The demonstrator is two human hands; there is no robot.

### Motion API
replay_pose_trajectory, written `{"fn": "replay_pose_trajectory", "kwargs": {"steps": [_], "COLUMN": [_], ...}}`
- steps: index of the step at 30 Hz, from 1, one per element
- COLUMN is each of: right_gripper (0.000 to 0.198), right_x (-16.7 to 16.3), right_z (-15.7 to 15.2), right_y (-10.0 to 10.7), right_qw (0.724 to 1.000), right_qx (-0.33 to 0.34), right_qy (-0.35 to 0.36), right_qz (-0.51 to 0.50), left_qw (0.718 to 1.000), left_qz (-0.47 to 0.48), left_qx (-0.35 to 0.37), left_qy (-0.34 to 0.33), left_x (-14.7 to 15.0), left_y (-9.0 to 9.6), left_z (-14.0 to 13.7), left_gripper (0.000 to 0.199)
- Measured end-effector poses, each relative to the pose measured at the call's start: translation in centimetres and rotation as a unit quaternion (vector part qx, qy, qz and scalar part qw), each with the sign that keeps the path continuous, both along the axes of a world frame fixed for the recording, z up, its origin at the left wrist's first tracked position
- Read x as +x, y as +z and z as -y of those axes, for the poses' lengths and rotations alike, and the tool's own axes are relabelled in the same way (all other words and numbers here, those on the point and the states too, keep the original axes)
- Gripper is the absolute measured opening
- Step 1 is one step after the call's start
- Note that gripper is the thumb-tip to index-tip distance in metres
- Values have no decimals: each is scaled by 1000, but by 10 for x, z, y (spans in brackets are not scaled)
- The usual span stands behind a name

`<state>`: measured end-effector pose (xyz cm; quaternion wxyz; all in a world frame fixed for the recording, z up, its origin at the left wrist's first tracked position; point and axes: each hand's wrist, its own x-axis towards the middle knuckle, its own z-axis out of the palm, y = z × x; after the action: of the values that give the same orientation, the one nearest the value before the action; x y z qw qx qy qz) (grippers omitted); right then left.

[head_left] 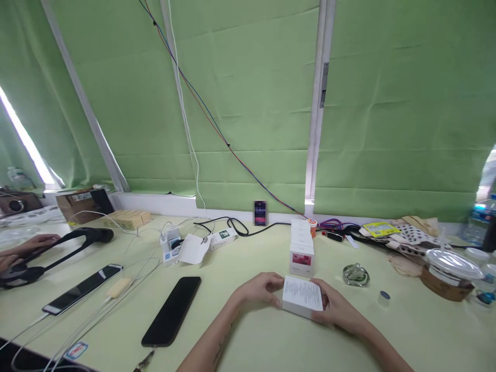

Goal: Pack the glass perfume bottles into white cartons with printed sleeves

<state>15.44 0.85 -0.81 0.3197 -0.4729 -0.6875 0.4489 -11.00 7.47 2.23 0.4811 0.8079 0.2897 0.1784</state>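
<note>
A small white box with fine printed text on its top face lies low over the table, between my two hands. The fingers of my left hand close on its left end. My right hand grips the right end, thumb at the near corner. Just beyond stands a row of similar white boxes, the front one bearing a pink-red picture. A black phone lies to the left of my left forearm. Right of the row are a clear glass dish and a small round cap.
At left, another person's hands touch a black headset. Nearby are a white-edged phone, a yellow power adapter and cables. An opened white box lies further back. A lidded food bowl and cloth are at right.
</note>
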Motion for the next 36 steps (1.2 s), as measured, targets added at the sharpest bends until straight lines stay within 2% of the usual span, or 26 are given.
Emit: {"fn": "replay_pose_trajectory", "kwargs": {"steps": [1,3,5,7,12,16,18,21,24,26,28,30,33,36], "right_gripper": [75,78,79,81,88,87,83,77,79,80,66,48,33,21], "right_x": [2,7,12,14,14,14,16,20,25,29,31,34,37,38], "right_z": [-1,-3,-5,-5,-2,2,3,2,-2,-6,-10,-14,-19,-19], "right_y": [-1,-2,-3,-3,2,7,10,11,7,1,-5,-12,-18,-18], "right_qw": [999,993,989,990,993,996,997,997,991,989,989,984,977,981], "right_qx": [-22,-56,-71,-72,-80,-71,-64,-14,39,54,31,-18,-49,-25], "right_qy": [15,34,40,42,47,44,34,21,13,-3,-54,-113,-143,-131], "right_qz": [-40,-97,-119,-116,-76,-42,2,70,124,138,136,137,149,140], "left_qw": [1000,999,996,994,996,998,998,977,956,956,954,949,954,959], "left_qz": [9,24,35,46,65,34,-18,-92,-101,-89,-75,-64,-45,-13], "left_qx": [0,8,27,33,-9,10,58,188,261,237,171,116,105,98], "left_qy": [-3,34,77,90,58,42,34,42,86,151,235,286,277,264], "left_x": [2,5,9,11,9,7,6,9,15,19,22,25,29,34], "left_y": [0,-2,-6,-8,-8,-4,-1,3,3,-2,-10,-19,-29,-34], "left_z": [3,10,15,18,20,23,26,33,39,37,32,26,18,15], "left_gripper": [70,86,93,90,76,76,78,71,68,71,69,52,19,22]}}
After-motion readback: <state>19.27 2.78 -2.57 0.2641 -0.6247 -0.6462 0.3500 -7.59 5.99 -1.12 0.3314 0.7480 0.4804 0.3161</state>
